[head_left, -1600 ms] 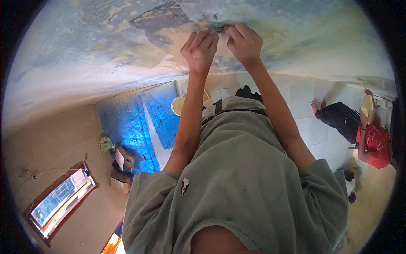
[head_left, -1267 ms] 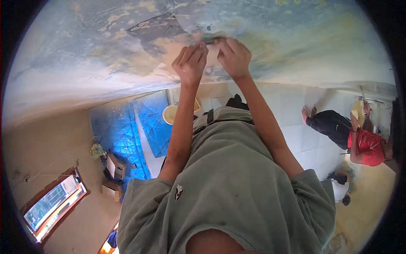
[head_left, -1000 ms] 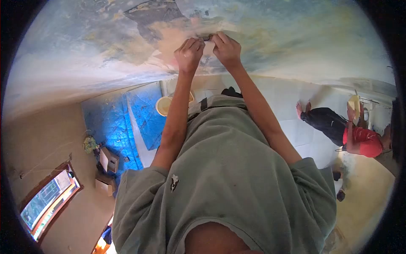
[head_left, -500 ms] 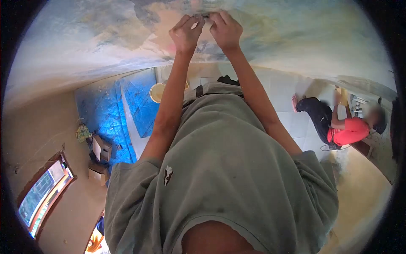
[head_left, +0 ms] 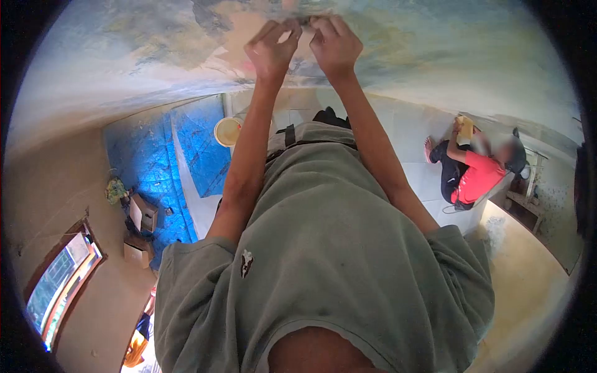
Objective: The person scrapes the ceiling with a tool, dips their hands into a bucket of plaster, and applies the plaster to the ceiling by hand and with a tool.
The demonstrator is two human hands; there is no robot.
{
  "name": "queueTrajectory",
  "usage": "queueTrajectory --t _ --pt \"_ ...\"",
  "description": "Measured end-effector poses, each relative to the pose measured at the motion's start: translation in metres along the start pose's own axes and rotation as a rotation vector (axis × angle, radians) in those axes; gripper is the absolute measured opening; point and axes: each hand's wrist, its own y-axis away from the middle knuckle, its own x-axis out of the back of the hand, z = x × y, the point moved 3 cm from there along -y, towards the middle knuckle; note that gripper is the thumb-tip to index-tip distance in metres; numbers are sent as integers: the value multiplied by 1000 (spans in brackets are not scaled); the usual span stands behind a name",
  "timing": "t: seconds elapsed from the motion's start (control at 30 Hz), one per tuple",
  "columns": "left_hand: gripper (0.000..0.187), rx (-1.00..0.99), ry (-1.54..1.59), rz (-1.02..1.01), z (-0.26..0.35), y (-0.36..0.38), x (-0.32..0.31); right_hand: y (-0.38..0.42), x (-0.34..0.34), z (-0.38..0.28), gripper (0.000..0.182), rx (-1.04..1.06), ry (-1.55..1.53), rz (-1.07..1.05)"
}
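Overhead, against the peeling ceiling [head_left: 155,56], a small dark object [head_left: 305,20] is pinched between left hand [head_left: 272,48] and right hand [head_left: 336,45]; fixing seems underway, steady upward pressure likely needed.

Room under renovation, peeling wall [head_left: 124,56], blue tarp [head_left: 149,161], tiled floor [head_left: 423,124]

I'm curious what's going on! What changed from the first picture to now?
The other person in red has gone from bending over to sitting low by the wall. The view has drifted, so both hands sit higher in the picture. The left hand and right hand stay pinched together on the wall.
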Motion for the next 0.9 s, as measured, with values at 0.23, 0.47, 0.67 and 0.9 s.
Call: queueTrajectory --t 0.23,0.47,0.67,0.9 --pt "7 101 -39 -89 11 11 7 4 13 -7 24 -22 15 -118" --pt "9 -69 -8 -4 24 -10 16 -15 26 -17 25 -36 21 20" --pt "10 -82 -68 16 32 -12 9 -22 34 -8 25 -34 6 15" --pt "10 9 48 -54 24 6 7 -4 30 -5 27 -58 -24 -63"
